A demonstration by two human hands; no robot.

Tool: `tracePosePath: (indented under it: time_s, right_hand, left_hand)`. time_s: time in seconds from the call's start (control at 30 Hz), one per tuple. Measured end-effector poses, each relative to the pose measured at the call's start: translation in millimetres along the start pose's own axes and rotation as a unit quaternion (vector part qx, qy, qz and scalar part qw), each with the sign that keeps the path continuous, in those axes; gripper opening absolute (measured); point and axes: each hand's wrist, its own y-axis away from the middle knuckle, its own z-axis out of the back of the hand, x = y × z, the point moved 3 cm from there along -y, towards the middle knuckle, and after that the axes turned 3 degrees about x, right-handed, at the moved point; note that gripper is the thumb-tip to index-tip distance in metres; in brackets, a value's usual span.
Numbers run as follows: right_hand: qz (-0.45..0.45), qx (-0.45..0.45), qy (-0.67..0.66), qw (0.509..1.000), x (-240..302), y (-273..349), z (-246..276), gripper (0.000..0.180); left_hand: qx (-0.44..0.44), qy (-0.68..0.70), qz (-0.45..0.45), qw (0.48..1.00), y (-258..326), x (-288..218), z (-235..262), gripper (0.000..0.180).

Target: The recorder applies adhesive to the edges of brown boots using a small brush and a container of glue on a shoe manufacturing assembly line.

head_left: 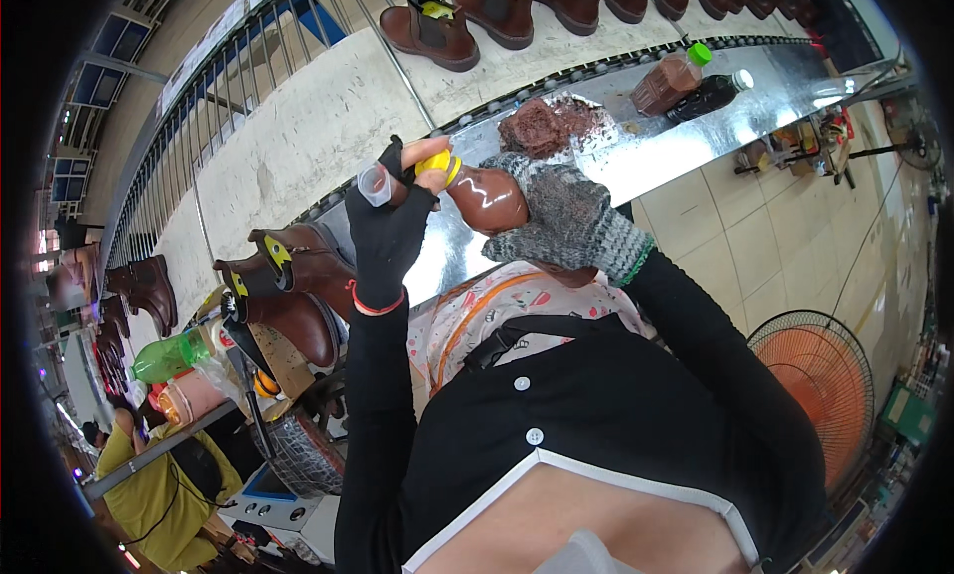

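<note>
My left hand [397, 211], in a black fingerless glove, is closed around a small clear plastic cup [376, 183] with something brown inside. Between its bare fingers sits a yellow ring-like piece [437, 164], right against the narrow end of a glossy brown rounded shape. That shape looks like the toe of a brown boot [490, 200]; more brown shows below the glove. Wrapped over it is my right hand [561, 211], in a grey knitted glove that hides most of the boot. A crumpled brown cloth or sponge [537, 129] lies on the metal ledge beyond.
Two bottles, one brown with a green cap [671, 80] and one dark with a white cap [711, 95], lie on the ledge. Brown boots [429, 29] line the conveyor's far side; others [293, 286] stand at my left. An orange fan [815, 385] is at right.
</note>
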Motion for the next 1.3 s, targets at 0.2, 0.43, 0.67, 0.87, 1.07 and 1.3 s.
tracePosePath:
  time_s: [0.2, 0.43, 0.67, 0.87, 1.07, 1.3]
  right_hand:
    - [-0.016, -0.018, 0.022, 0.999, 5, 1, 5, 0.075]
    - [0.054, -0.064, -0.017, 0.996, 12, 2, 7, 0.069]
    - [0.019, -0.002, 0.015, 1.000, 7, 5, 9, 0.072]
    - [0.011, -0.006, 0.001, 1.000, 4, 3, 4, 0.080]
    - [0.051, 0.014, -0.028, 0.998, 1, 4, 7, 0.078]
    - [0.034, 0.042, -0.020, 0.998, 6, 0, 0, 0.083]
  left_hand:
    - [-0.026, 0.085, 0.068, 0.994, 1, 2, -1, 0.027]
    - [-0.049, 0.091, 0.072, 0.992, 4, 2, -2, 0.028]
    - [0.119, 0.153, 0.011, 0.981, -3, 4, 11, 0.026]
    - [0.080, 0.129, -0.015, 0.988, -4, 4, 11, 0.024]
    - [0.091, 0.163, -0.011, 0.982, 4, 0, 15, 0.023]
    - [0.072, 0.055, 0.014, 0.996, 5, -6, 17, 0.023]
